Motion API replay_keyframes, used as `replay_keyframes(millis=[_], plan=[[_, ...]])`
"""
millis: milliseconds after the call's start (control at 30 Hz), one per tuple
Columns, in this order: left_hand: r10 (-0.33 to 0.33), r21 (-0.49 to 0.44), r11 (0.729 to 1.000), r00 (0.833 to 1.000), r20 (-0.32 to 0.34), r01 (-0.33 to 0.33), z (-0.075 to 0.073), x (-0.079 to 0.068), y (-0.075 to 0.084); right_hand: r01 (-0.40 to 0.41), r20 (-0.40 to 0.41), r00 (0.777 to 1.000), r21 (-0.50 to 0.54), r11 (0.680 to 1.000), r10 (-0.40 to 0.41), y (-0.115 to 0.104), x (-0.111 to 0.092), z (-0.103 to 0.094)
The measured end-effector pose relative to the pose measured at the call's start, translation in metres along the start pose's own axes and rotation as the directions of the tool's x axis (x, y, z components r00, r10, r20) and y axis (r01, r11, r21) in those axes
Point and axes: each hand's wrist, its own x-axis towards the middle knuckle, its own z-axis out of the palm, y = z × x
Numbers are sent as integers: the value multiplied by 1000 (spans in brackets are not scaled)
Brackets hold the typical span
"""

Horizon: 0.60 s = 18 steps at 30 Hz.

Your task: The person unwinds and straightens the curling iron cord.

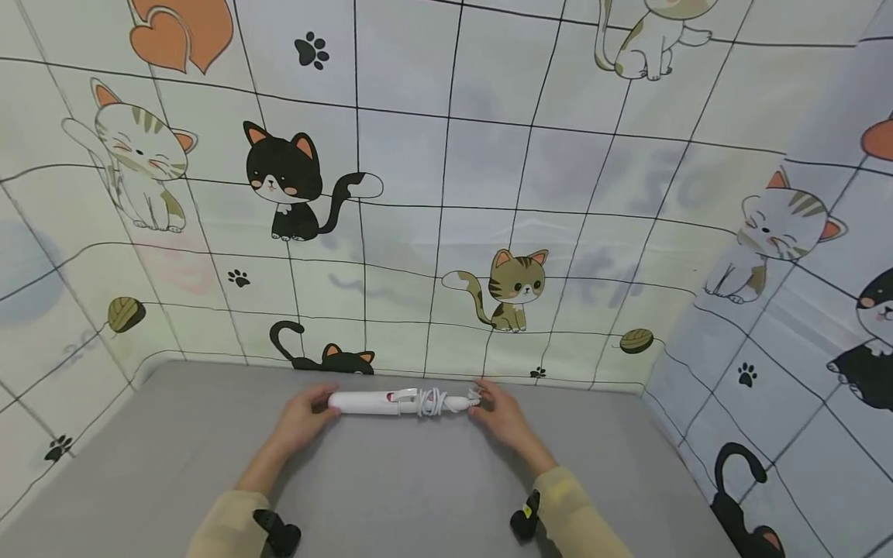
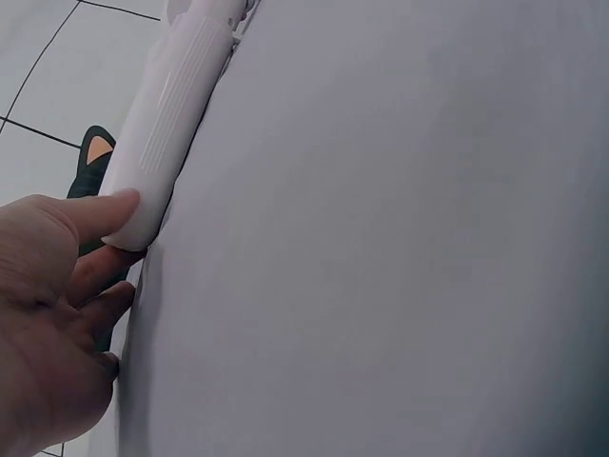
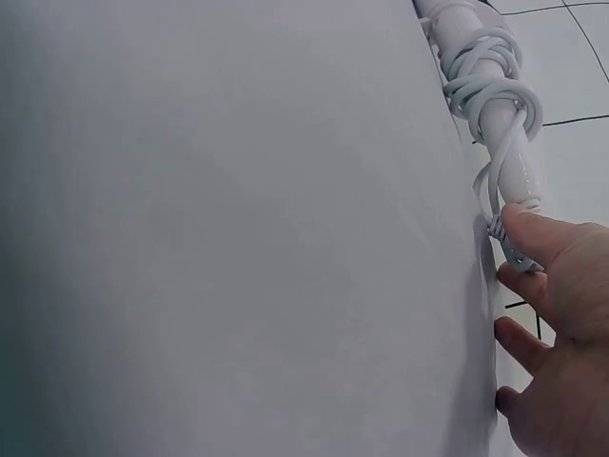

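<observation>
"Where was the wand (image 1: 366, 403)?"
"Its cord (image 1: 432, 402) was wound round; left hand (image 1: 298, 422) pinched the thick end, right hand (image 1: 507, 421) the tip, at the table's (image 1: 412, 480) far side."
"Any knack?"
"Keeping it level seemed wisest."

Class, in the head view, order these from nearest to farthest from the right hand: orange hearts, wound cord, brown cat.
1. Wound cord, just left of the right hand.
2. Brown cat, above that hand.
3. Orange hearts, far upper left.
</observation>
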Motion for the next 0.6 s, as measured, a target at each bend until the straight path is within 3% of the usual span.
replay_keyframes(millis=[233,600], plan=[[-49,-18,999,999,-5,49,0,-2,4,-1,-9,1000,33,999,1,-3,-3,-2],[-65,-94,994,998,-20,63,-7,-10,5,6,-44,999,69,998,-3,-14,-15,-7]])
